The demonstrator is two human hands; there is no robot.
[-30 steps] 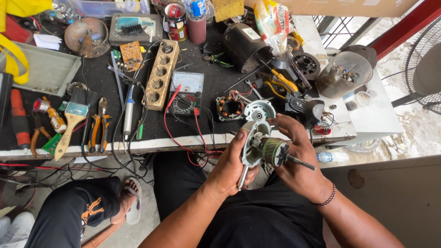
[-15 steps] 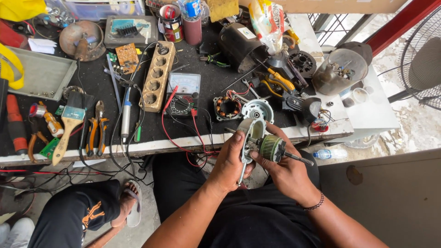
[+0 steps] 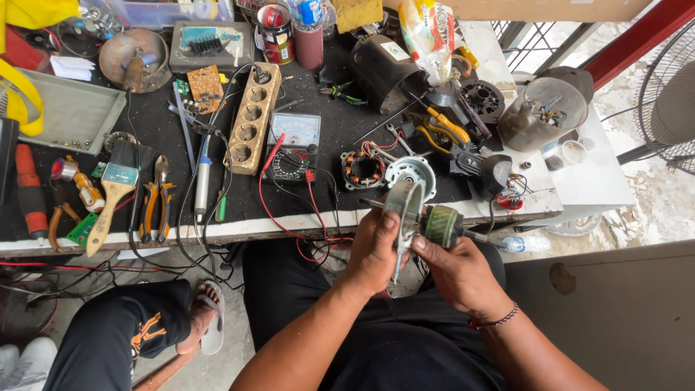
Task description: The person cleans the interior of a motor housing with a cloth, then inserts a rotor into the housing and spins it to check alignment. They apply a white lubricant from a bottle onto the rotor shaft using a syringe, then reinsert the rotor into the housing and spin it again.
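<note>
Your left hand (image 3: 376,250) clasped the motor end cover (image 3: 403,206) and your right hand (image 3: 456,268) pinched the rotor (image 3: 441,224), low centre, off the worktop (image 3: 239,228); a slip risked bending its shaft.

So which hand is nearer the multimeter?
Left. The left hand sits just below-right of the multimeter, holding the motor cover; the right hand is farther right.

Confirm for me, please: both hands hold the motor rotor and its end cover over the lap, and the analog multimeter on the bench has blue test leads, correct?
Not quite: the head view shows the multimeter with red test leads, not blue. The rest holds: the left hand and the right hand hold the rotor and its end cover over the lap.
</note>
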